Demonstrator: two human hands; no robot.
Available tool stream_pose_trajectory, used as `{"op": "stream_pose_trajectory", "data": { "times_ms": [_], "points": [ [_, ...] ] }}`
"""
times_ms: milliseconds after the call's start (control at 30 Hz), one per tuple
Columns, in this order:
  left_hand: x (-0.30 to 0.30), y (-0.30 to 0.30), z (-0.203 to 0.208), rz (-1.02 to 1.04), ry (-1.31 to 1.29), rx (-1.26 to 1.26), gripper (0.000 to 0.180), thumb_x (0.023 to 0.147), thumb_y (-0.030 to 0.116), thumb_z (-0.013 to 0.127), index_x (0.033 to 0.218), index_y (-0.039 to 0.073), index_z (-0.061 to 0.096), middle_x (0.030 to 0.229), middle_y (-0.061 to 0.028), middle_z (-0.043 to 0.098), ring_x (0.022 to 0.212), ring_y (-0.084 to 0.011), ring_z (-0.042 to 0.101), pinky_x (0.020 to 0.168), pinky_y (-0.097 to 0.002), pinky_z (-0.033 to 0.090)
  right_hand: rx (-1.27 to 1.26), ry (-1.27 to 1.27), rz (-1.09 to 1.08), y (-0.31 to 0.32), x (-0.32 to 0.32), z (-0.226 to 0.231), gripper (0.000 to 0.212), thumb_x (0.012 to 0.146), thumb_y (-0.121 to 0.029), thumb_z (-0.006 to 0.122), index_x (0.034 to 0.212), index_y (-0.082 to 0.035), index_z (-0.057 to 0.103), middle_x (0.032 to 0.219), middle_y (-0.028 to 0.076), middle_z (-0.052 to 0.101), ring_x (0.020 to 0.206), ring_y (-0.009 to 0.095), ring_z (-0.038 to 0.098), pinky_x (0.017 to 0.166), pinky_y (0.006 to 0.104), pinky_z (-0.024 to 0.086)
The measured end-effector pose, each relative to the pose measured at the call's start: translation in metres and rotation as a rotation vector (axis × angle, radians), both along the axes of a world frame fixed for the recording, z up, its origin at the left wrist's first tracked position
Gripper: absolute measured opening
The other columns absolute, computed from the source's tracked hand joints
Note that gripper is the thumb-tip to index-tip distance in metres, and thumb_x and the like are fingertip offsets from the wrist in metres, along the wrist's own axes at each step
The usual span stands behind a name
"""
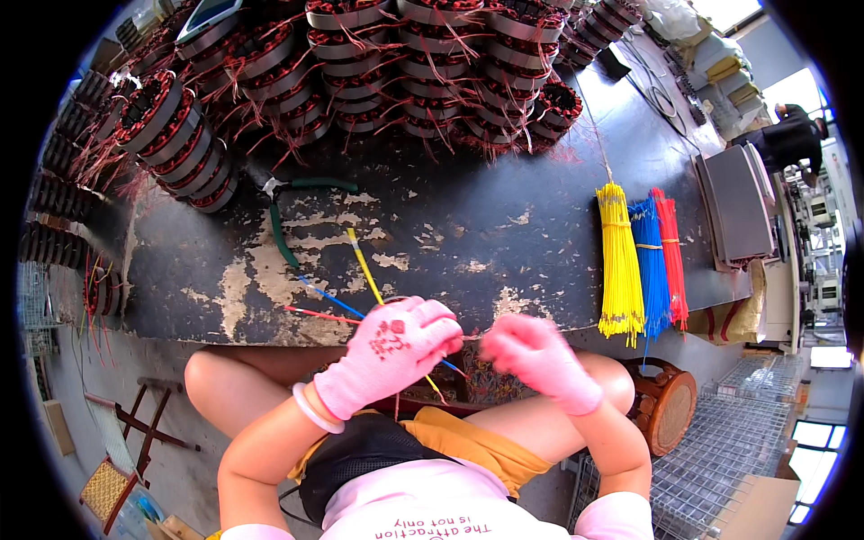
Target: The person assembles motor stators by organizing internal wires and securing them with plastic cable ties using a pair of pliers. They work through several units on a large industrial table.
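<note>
My left hand [393,344], in a pink glove, is closed around several thin wires over the table's near edge. A yellow wire [364,267], a blue wire [331,295] and a red wire [317,315] stick out past its far side. Their other ends show below the hand, near my lap. Just to the right, my gloved right hand [537,358] is somewhat blurred, its fingers pinched together at the level of the left fingertips. What lies in that pinch is too small to make out.
Stacks of motor stators [351,67] with red windings and loose leads line the table's back and left. Green-handled pliers [281,216] lie on the worn black table [432,216]. Bundles of yellow [619,261], blue [650,261] and red wires [671,261] lie at the right. Another person [787,139] is far right.
</note>
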State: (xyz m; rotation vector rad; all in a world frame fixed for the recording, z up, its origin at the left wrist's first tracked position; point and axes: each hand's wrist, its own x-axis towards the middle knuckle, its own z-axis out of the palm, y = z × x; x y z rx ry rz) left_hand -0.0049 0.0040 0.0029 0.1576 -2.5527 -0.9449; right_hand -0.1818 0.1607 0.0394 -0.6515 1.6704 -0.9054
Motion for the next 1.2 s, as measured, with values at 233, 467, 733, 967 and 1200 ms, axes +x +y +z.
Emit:
{"op": "stream_pose_trajectory", "data": {
  "times_ms": [233, 467, 733, 967, 1200],
  "points": [
    [0.007, -0.023, 0.003, 0.118, -0.049, 0.003, 0.016, 0.081, 0.007, 0.073, 0.095, 0.011, 0.067, 0.096, -0.0038, 0.066, 0.086, -0.0277, 0.065, 0.075, -0.0403, 0.055, -0.25, 1.175, 0.404, 0.009, -0.006, -0.018, 0.029, 0.077, -0.028, 0.086, 0.095, -0.012, 0.07, 0.085, 0.003, 0.068, 0.071, 0.023, 0.064, 0.067, 0.0366, 0.051],
    [0.007, -0.021, 0.002, 0.134, -0.035, 0.006, 0.016, 0.081, 0.007, 0.074, 0.096, 0.009, 0.069, 0.097, -0.0052, 0.068, 0.085, -0.0292, 0.065, 0.074, -0.041, 0.054, -0.681, 1.433, 0.397, -0.042, 0.008, -0.036, 0.034, 0.078, -0.023, 0.083, 0.108, -0.013, 0.07, 0.104, 0.001, 0.069, 0.083, 0.016, 0.065, 0.072, 0.0331, 0.051],
    [0.008, -0.024, 0.0, 0.092, -0.017, -0.008, 0.019, 0.079, 0.005, 0.074, 0.095, 0.011, 0.067, 0.095, -0.0029, 0.067, 0.083, -0.0261, 0.064, 0.071, -0.0393, 0.054, -0.057, -0.252, 0.099, -0.038, 0.009, -0.029, 0.02, 0.101, -0.023, 0.058, 0.102, -0.007, 0.068, 0.086, 0.001, 0.07, 0.069, 0.006, 0.055, 0.061, 0.0263, 0.047],
    [0.009, -0.021, -0.001, 0.132, -0.014, -0.021, 0.018, 0.08, 0.007, 0.075, 0.095, 0.01, 0.067, 0.096, -0.0027, 0.067, 0.083, -0.0262, 0.064, 0.072, -0.0389, 0.054, -0.571, 1.33, 0.627, -0.045, 0.003, -0.021, 0.025, 0.083, -0.028, 0.075, 0.101, -0.014, 0.064, 0.089, 0.002, 0.059, 0.088, 0.022, 0.064, 0.076, 0.0369, 0.051],
    [0.009, -0.024, 0.0, 0.091, -0.022, -0.006, 0.017, 0.08, 0.007, 0.075, 0.095, 0.01, 0.067, 0.097, -0.0025, 0.067, 0.084, -0.0263, 0.064, 0.072, -0.0393, 0.054, -0.009, -0.219, 0.06, -0.051, 0.009, -0.028, 0.021, 0.103, -0.024, 0.058, 0.101, -0.007, 0.069, 0.086, 0.003, 0.071, 0.068, 0.006, 0.06, 0.06, 0.0255, 0.046]
  ]
}}
